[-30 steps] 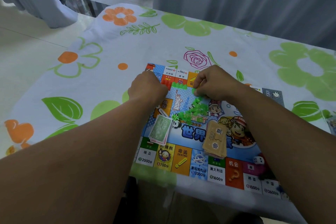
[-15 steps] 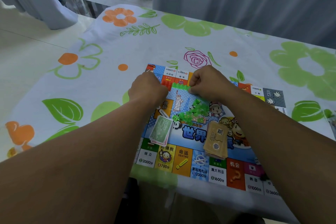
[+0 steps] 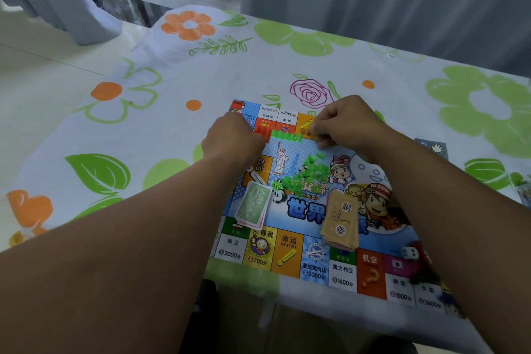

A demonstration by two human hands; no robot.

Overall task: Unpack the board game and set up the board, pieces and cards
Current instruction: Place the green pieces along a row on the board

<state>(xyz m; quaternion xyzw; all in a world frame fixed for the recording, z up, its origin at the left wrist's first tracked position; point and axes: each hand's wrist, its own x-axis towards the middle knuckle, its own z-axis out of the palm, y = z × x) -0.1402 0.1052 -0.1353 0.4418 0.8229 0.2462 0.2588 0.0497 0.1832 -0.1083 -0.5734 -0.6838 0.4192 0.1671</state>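
The colourful game board (image 3: 313, 244) lies flat on the table. Along its far edge a short row of green houses (image 3: 286, 136) stands next to a few red pieces (image 3: 263, 131). My left hand (image 3: 233, 141) is curled at the left end of that row, with its fingertips hidden. My right hand (image 3: 346, 123) hovers just right of the row, fingers pinched together with nothing visible between them. A loose pile of green houses (image 3: 311, 169) sits mid-board. On the board also lie a stack of green banknotes (image 3: 254, 204) and a stack of tan cards (image 3: 342, 218).
A white die (image 3: 409, 252) and some red pieces lie at the board's near right, partly behind my right forearm. The flowered tablecloth (image 3: 143, 123) covers the table. The table's near edge runs just below the board. Grey curtains hang behind.
My right hand went from the green pile to the right end of the row, which grew by one house, then drew slightly off to the right. My left hand stayed put.
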